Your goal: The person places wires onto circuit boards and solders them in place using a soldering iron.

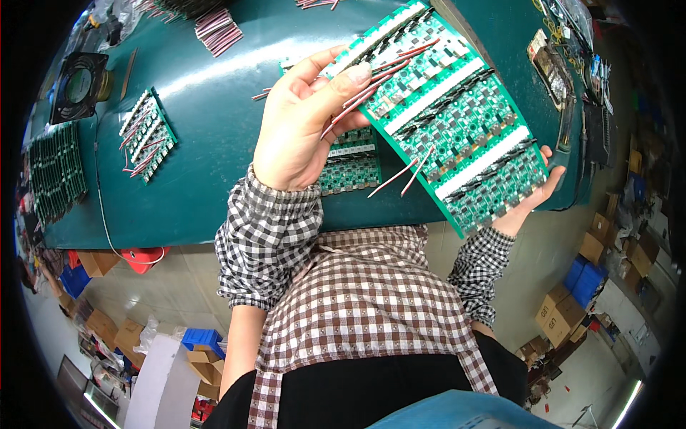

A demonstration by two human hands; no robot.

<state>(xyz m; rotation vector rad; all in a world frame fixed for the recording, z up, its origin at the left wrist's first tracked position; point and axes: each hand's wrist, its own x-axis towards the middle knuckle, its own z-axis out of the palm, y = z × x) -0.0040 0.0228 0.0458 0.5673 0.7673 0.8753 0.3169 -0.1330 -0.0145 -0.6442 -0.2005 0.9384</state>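
While we hold the green panel (439,139) tilted above the table (214,157), our left hand (304,118) is curled nearly closed at its upper left edge, thumb pressed over a small bunch of red-and-white wires (348,112); whether those fingers also grip the board, we cannot tell. Our right hand (532,200) is bent around the lower right edge, taking hold of the panel there, with most of its fingers hidden behind. We judge that the likeliest trouble is a slip: with the right hand only at the margin, a careless turn could let the panel drop onto the lower board (350,171) lying beneath it on the table. The two stray wires (393,179) reaching past the lower left edge could snag on a sleeve and be tugged, and a hard pinch could press on the small parts near our thumb. As for writing, dark capitals stand out on a brown carton (561,314) at the right, and the lower board's pale strip carries tiny marks too small for us to read; we make out no brand on the panel.
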